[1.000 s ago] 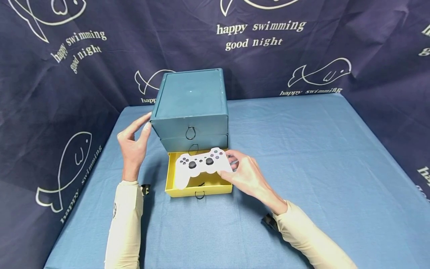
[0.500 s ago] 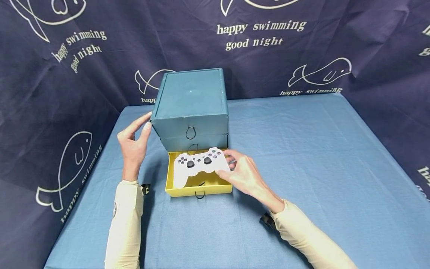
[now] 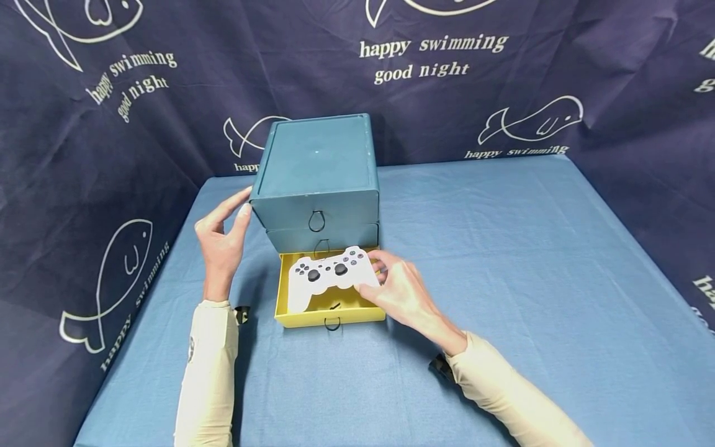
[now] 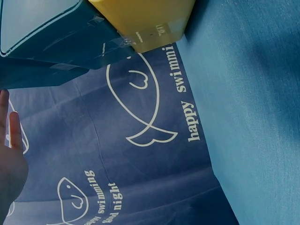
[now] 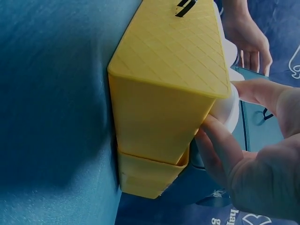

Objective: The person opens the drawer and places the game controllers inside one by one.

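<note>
Blue table [image 3: 503, 248] — right hand [image 3: 404, 292] holds white controller [image 3: 329, 276] over yellow drawer [image 3: 304, 316].

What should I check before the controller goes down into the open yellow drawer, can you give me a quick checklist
1. Right hand grips the white controller by its right end: ok.
2. Yellow drawer is pulled out, its inside open from above: ok.
3. Controller is over the drawer: ok, though its left handle reaches toward the left wall.
4. Whether the controller fits flat inside the walls: cannot tell.
5. Left hand touches the upper left corner of the teal drawer box with straight fingers: ok.
6. Drawer floor free of other things: cannot tell; a small dark item shows under the controller.
</note>
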A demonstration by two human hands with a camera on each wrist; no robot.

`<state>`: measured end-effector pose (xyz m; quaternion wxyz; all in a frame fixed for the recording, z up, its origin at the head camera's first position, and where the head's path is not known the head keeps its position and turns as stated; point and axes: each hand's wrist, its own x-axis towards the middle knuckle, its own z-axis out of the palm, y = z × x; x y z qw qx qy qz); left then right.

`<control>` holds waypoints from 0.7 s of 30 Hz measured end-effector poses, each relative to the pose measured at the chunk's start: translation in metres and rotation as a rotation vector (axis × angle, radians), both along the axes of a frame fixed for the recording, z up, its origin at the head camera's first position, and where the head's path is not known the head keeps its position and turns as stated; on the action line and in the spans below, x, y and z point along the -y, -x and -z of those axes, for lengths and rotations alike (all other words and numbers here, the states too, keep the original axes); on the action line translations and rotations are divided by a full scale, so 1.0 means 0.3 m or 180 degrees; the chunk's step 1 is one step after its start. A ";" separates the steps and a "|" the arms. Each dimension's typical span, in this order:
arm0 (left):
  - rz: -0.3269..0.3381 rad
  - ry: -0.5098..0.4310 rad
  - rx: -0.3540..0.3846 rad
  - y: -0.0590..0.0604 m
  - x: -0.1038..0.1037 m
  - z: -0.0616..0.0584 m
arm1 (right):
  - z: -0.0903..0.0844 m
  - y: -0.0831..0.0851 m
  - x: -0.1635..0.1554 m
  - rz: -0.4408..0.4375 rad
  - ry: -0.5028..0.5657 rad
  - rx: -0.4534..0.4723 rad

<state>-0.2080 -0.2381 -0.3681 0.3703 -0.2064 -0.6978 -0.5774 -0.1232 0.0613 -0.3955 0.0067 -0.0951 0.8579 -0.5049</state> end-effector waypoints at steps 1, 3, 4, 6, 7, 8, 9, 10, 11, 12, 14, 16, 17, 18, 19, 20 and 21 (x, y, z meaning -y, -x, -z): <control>-0.0005 0.0002 0.0004 0.000 0.000 0.000 | 0.002 -0.001 0.001 0.0003 -0.0029 -0.0023; -0.0010 0.0004 0.0008 -0.001 -0.001 0.000 | 0.001 -0.003 0.004 0.0009 -0.0080 -0.0065; -0.0010 0.0006 0.0010 -0.001 -0.001 0.000 | 0.000 -0.005 0.006 0.0012 -0.0101 -0.0082; -0.0006 0.0002 0.0016 -0.001 -0.001 0.000 | -0.001 -0.007 0.009 0.0017 -0.0155 -0.0128; -0.0005 0.0002 0.0021 -0.002 -0.001 0.000 | -0.003 -0.007 0.011 0.0022 -0.0188 -0.0160; -0.0002 0.0001 0.0024 -0.002 0.000 0.000 | -0.003 -0.008 0.012 0.0021 -0.0219 -0.0193; -0.0002 -0.0004 0.0028 -0.002 0.000 -0.001 | -0.004 -0.008 0.013 0.0017 -0.0256 -0.0226; -0.0004 0.0000 0.0031 -0.002 0.001 0.000 | -0.004 -0.008 0.013 0.0014 -0.0296 -0.0260; -0.0005 0.0001 0.0034 -0.003 0.001 0.000 | -0.004 -0.008 0.013 0.0001 -0.0329 -0.0288; -0.0012 0.0008 0.0032 -0.003 0.001 0.000 | -0.003 -0.007 0.013 -0.0015 -0.0352 -0.0311; -0.0013 0.0016 0.0030 -0.004 0.002 0.000 | -0.004 -0.006 0.013 -0.0050 -0.0385 -0.0340; -0.0005 0.0013 0.0026 -0.004 0.002 0.000 | -0.006 -0.005 0.012 -0.0081 -0.0400 -0.0344; 0.0000 0.0014 0.0025 -0.004 0.002 0.000 | -0.007 -0.004 0.012 -0.0101 -0.0396 -0.0343; 0.0003 0.0015 0.0022 -0.004 0.001 -0.001 | -0.007 -0.003 0.011 -0.0123 -0.0385 -0.0341; 0.0011 0.0009 0.0023 -0.004 0.001 -0.001 | -0.008 -0.002 0.010 -0.0147 -0.0372 -0.0333; 0.0016 0.0004 0.0023 -0.004 0.001 -0.001 | -0.010 -0.002 0.009 -0.0171 -0.0357 -0.0322; 0.0021 -0.0002 0.0023 -0.004 0.001 -0.001 | -0.011 -0.001 0.008 -0.0195 -0.0344 -0.0310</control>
